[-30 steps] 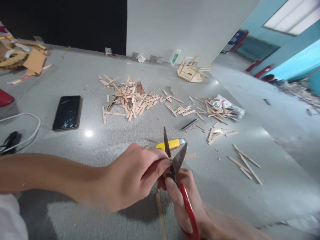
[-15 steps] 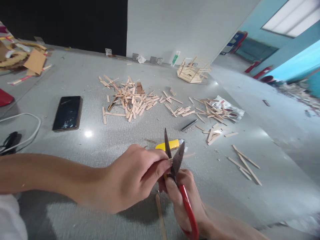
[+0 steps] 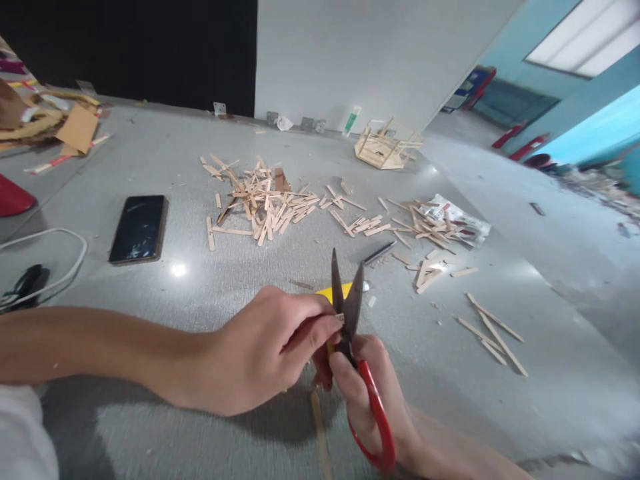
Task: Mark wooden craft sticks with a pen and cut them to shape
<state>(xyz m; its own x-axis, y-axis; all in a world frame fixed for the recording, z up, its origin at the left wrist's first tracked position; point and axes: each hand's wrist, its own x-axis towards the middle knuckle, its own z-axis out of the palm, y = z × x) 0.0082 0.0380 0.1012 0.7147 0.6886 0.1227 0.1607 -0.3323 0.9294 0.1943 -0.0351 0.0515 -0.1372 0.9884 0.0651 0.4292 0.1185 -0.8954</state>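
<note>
Red-handled scissors point(image 3: 379, 407) are gripped in my right hand point(image 3: 373, 387), their blades parted and pointing away from me. My left hand point(image 3: 265, 350) is closed in a pinch on a small wooden stick point(image 3: 341, 318), whose short end pokes out between the blades near the pivot. The rest of that stick is hidden by my fingers. Just beyond the blades lies a yellow utility knife point(image 3: 327, 292), partly covered by the scissors. Another wooden stick point(image 3: 320, 433) lies on the table below my hands.
A pile of wooden sticks point(image 3: 270, 200) spreads across the table's middle, with more sticks point(image 3: 495, 330) at right. A phone point(image 3: 139, 229) lies at left. A pen point(image 3: 379, 253), a printed packet point(image 3: 463, 223) and a wooden stick frame point(image 3: 383, 150) are farther back.
The scissor blades have come slightly closer together. A light stick piece that showed right of the blades is no longer visible there. The view has shifted a little.
</note>
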